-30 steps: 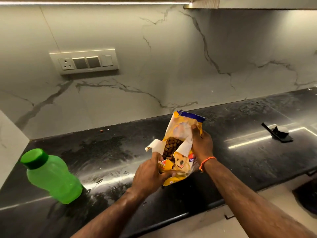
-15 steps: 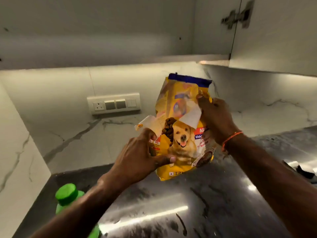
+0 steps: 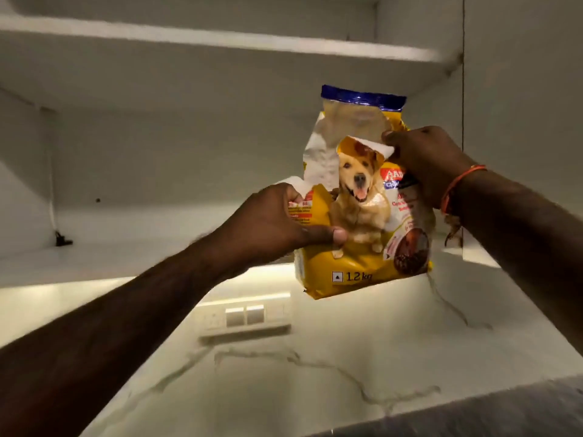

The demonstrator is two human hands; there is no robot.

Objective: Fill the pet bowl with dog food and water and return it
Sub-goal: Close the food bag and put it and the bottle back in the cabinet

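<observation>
A yellow dog food bag (image 3: 356, 247) with a dog's picture and a blue top edge is held upright in the air, in front of an open wall cabinet. Its front is torn open, with a white flap folded down. My left hand (image 3: 277, 222) grips the bag's left side, thumb across the front. My right hand (image 3: 422, 165) pinches the torn flap and holds the right side. An orange thread band sits on my right wrist. The pet bowl is not in view.
The cabinet's lower shelf (image 3: 132, 257) lies behind the bag, an upper shelf (image 3: 220, 39) above it. A switch plate (image 3: 246, 316) is on the marble wall below. A strip of black counter (image 3: 504, 408) shows at the bottom right.
Both hands have lifted the bag from the counter up to the level of the open cabinet. My view has tilted upward, so the green bottle and most of the counter have dropped out of sight.
</observation>
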